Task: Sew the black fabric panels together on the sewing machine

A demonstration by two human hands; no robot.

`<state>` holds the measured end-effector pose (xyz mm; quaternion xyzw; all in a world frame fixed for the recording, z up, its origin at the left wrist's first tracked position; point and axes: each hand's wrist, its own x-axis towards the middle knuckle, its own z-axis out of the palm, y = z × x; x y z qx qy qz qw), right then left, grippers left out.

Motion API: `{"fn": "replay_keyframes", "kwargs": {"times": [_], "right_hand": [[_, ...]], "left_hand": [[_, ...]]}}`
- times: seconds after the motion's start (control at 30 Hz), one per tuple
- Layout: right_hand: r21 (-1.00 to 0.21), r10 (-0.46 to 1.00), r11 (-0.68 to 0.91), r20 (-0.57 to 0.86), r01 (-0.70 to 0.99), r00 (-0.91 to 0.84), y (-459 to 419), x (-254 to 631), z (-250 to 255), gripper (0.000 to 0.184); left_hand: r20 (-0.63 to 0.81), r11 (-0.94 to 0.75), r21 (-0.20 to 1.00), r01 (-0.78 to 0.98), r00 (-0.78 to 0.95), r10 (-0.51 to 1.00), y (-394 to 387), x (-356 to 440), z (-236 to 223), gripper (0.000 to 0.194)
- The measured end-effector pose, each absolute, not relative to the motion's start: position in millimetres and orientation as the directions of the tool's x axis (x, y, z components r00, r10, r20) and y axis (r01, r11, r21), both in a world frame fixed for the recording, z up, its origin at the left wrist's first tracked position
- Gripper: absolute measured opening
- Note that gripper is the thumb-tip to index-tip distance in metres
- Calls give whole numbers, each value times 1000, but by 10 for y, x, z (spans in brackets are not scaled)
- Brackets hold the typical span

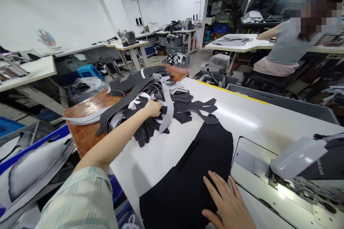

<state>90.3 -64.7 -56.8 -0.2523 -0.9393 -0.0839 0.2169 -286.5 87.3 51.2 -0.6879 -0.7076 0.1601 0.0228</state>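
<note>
R hand point(227, 202) lies on the blk fabric panel point(193, 164), its fingers spread apart. The panel is flat on the white counter point(174, 141), betw. the pile of cut pcs. point(181, 96) and the sewing mach. point(298, 171). L hand point(153, 108) reaches into the pile, fingers curled; can't tell if they're clamped on a pc. 1 curved grey strip point(167, 109) lies just beside it. 1 person point(285, 44) sits at another table point(255, 43), top R.
</note>
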Motion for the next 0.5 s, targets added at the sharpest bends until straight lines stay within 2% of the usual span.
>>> {"fn": "replay_keyframes", "kwargs": {"times": [0.13, 0.23, 0.33, 0.4, 0.5], "right_hand": [[-11, 432, 880, 434, 475, -790, -609, 953, -497, 55], [-169, 485, 872, 430, 459, -762, -518, 921, -408, 42], [-313, 593, 804, 463, 505, -659, -312, 807, -311, 34], [-362, 643, 766, 450, 532, -620, -115, 676, -266, 37], [-391, 708, 705, 353, 591, -612, 218, 398, -238, 46]], "left_hand": [[-216, -39, -204, 978, -6, 976, 570, -2330, 653, 20], [-205, -54, -123, 991, 27, 978, 354, -1816, 528, 21], [-153, 4, -61, 998, -14, 988, 347, -1642, 378, 26], [-94, 59, -42, 997, -62, 994, 436, -1797, 328, 39], [-29, 36, 84, 996, -33, 999, 564, -2268, 293, 79]]}}
